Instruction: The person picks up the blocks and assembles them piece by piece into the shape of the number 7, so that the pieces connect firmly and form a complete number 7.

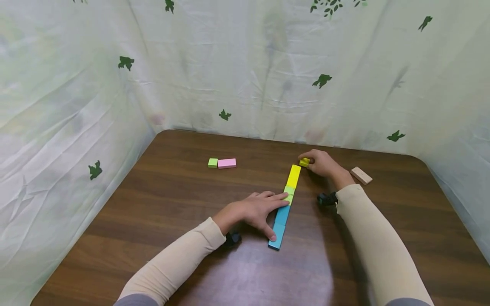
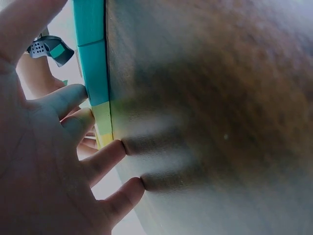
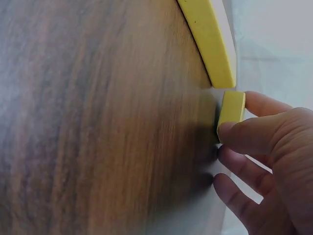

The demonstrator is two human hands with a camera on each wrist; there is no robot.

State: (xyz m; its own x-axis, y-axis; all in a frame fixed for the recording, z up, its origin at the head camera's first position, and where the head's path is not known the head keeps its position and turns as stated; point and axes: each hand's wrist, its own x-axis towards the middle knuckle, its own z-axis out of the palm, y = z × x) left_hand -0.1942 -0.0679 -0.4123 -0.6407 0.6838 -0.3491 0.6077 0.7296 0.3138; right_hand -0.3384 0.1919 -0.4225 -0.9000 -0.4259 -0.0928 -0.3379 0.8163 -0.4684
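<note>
A straight row of blocks runs away from me on the table: two blue blocks (image 1: 282, 215) at the near end, a light green block (image 1: 289, 191), then a long yellow block (image 1: 294, 175). My left hand (image 1: 257, 210) lies spread over the row's left side. Its thumb touches the nearest blue block and its forefinger reaches the green one. Two of its fingertips meet the tabletop in the left wrist view. Just past the far end of the row, my right hand (image 1: 323, 164) pinches a small yellow block (image 3: 232, 106) between thumb and forefinger, a narrow gap from the long yellow block.
Toward the back left, a small green block (image 1: 212, 162) lies beside a pink block (image 1: 227, 163). A plain wooden block (image 1: 361, 175) sits right of my right hand. The brown wooden table (image 1: 153, 195) ends at pale curtains (image 1: 245, 76) with green leaf-like prints.
</note>
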